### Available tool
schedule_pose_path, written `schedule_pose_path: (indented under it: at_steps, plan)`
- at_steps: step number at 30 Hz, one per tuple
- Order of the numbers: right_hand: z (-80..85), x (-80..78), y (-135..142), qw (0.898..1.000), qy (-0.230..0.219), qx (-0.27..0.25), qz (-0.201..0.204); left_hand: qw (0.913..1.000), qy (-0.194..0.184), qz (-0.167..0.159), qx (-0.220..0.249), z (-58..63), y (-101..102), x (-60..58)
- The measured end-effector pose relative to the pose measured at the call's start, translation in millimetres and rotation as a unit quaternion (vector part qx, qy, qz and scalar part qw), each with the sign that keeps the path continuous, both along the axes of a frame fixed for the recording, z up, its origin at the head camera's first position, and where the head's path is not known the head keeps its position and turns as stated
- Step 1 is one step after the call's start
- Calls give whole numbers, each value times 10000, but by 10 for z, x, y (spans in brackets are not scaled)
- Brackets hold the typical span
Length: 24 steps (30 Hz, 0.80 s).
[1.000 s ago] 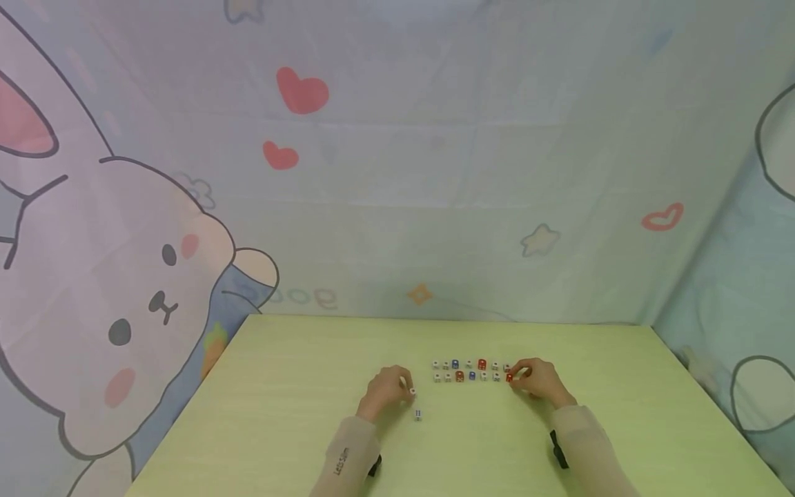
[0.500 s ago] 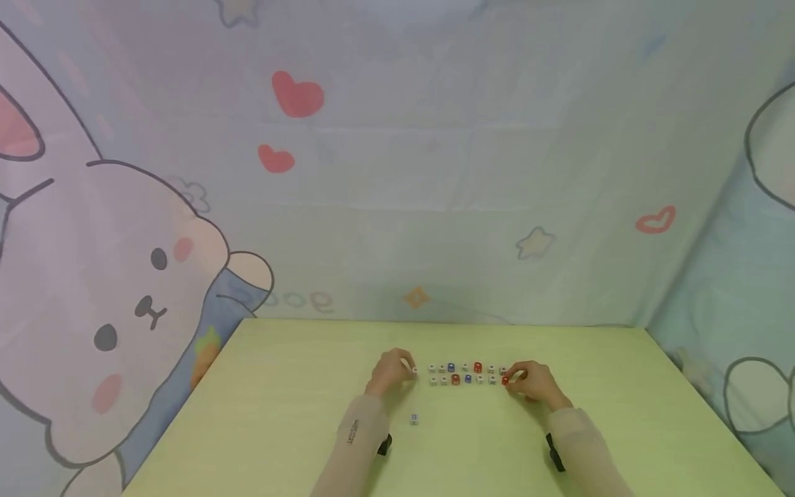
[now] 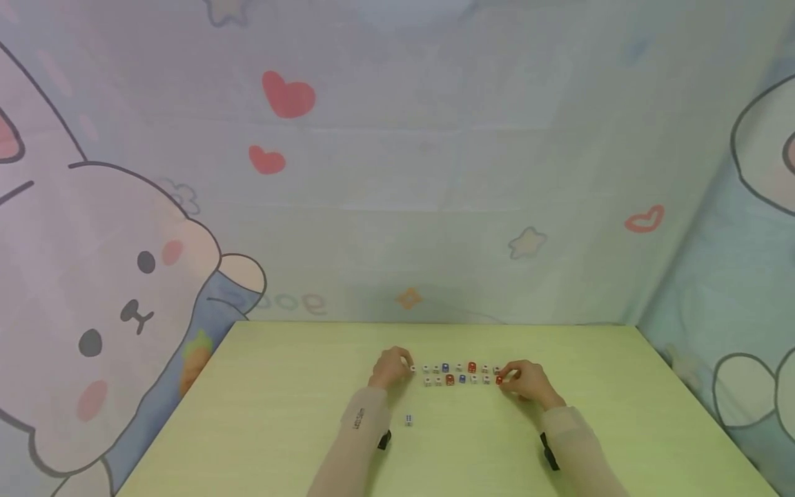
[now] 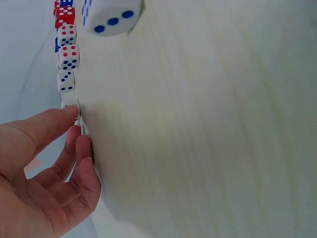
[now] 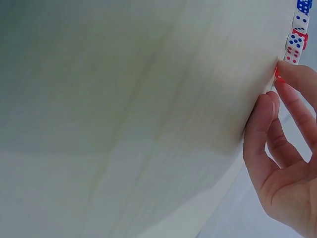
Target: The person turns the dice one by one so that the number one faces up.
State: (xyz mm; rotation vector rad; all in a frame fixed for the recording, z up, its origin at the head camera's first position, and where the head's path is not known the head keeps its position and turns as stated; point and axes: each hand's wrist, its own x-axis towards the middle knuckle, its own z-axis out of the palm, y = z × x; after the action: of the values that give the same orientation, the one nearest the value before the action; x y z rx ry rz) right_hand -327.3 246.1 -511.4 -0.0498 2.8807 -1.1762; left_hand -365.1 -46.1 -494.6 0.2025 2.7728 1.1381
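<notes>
Two rows of small white, red and blue dice lie on the table, among them a blue die (image 3: 445, 368) and a red die (image 3: 472, 367) in the far row. At the left end of that row my left hand (image 3: 391, 368) pinches a white die (image 3: 413, 370), partly hidden by the thumb in the left wrist view. My right hand (image 3: 528, 381) pinches a red die (image 3: 499, 380) at the near row's right end; fingers cover most of it in the right wrist view. A lone white die (image 3: 408, 420) lies nearer me, large in the left wrist view.
The pale yellow-green table (image 3: 298, 393) extends around both hands. Behind it hangs a printed cloth backdrop (image 3: 397, 207) with a rabbit, hearts and stars, meeting the table's back edge. Another cloth side (image 3: 733, 290) stands at the right.
My left hand has moved the white die away from me, from beside the lone die to the far row's left end. The right hand stays at the red die. The head view has shifted slightly.
</notes>
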Motion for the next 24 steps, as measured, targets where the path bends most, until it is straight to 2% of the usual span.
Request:
schedule_pose_path:
  at_steps: [6, 11, 19, 24]
  plan:
    - [6, 22, -38, 10000, -61, 25, -36, 9998, 81, -69, -169, 39, -46, 43]
    - [-11, 18, -53, 9999, -88, 75, -53, 9975, 370, -425, -432, 136, -139, 141]
    - [3, 9, -19, 9998, -116, 140, 22, 9913, 394, -1170, -450, 285, -240, 448]
    - [28, 10, -21, 9999, -85, 61, 67, 9913, 220, -1213, -453, 276, -216, 642]
